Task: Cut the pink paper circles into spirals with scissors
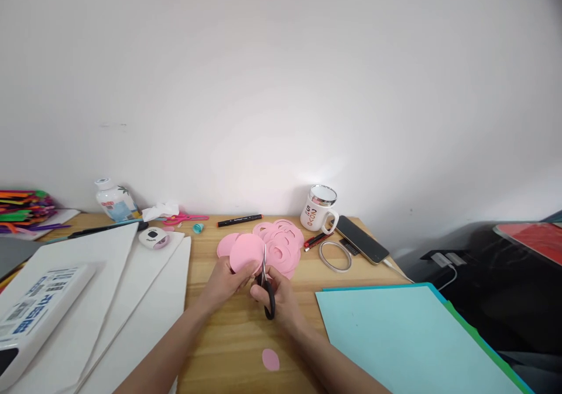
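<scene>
My left hand [227, 281] pinches a pink paper circle [246, 252] by its lower edge. In my right hand [281, 294] is a pair of scissors [269, 300] with black handles, its blades pointing away from me at the circle's right edge. Whether the blades are cutting into the paper I cannot tell. Behind and to the right of the circle lies a pile of pink paper cutouts [285, 245], some with round holes; another pink disc [225, 246] shows at the left. Nearer to me, a pink leaf-shaped paper piece [271, 359] rests on the wooden table [232, 347].
At the back are a black marker [239, 221], pink scissors [187, 217], a white bottle [116, 201] and a white mug [319, 209]. A phone [362, 239] lies on the right. White sheets [153, 312] cover the left, light blue sheets [408, 335] the right front.
</scene>
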A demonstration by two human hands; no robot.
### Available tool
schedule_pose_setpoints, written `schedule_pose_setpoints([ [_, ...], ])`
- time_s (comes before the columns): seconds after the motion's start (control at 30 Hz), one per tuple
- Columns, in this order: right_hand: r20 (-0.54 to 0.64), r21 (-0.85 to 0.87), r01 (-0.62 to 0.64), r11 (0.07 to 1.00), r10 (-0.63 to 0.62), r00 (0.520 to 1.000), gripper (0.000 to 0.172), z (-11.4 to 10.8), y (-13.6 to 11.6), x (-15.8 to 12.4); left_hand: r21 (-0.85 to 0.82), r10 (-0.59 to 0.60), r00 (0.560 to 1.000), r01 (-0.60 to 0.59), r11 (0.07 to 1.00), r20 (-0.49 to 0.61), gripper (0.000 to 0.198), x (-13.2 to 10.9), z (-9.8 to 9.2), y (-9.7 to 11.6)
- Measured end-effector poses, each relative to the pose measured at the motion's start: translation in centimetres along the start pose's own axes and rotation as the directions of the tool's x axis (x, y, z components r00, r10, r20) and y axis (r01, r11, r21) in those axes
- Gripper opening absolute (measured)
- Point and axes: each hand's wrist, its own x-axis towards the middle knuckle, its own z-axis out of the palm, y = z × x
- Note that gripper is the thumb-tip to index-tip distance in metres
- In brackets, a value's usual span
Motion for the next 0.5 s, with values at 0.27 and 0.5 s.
schedule_pose_setpoints([
  [0.27,0.032,-0.033,0.009,0.999,-0.008,0.999,0.031,-0.17,-0.96,-0.09,0.005,0.029,1.000,-0.029,1.000,0.001,0.035,-0.01,-0.28,-0.14],
  [0.5,0.053,-0.078,-0.002,0.997,0.006,0.999,0.030,-0.32,-0.72,-0.14,0.008,0.010,1.000,-0.010,1.000,-0.002,0.030,-0.21,-0.56,0.33],
])
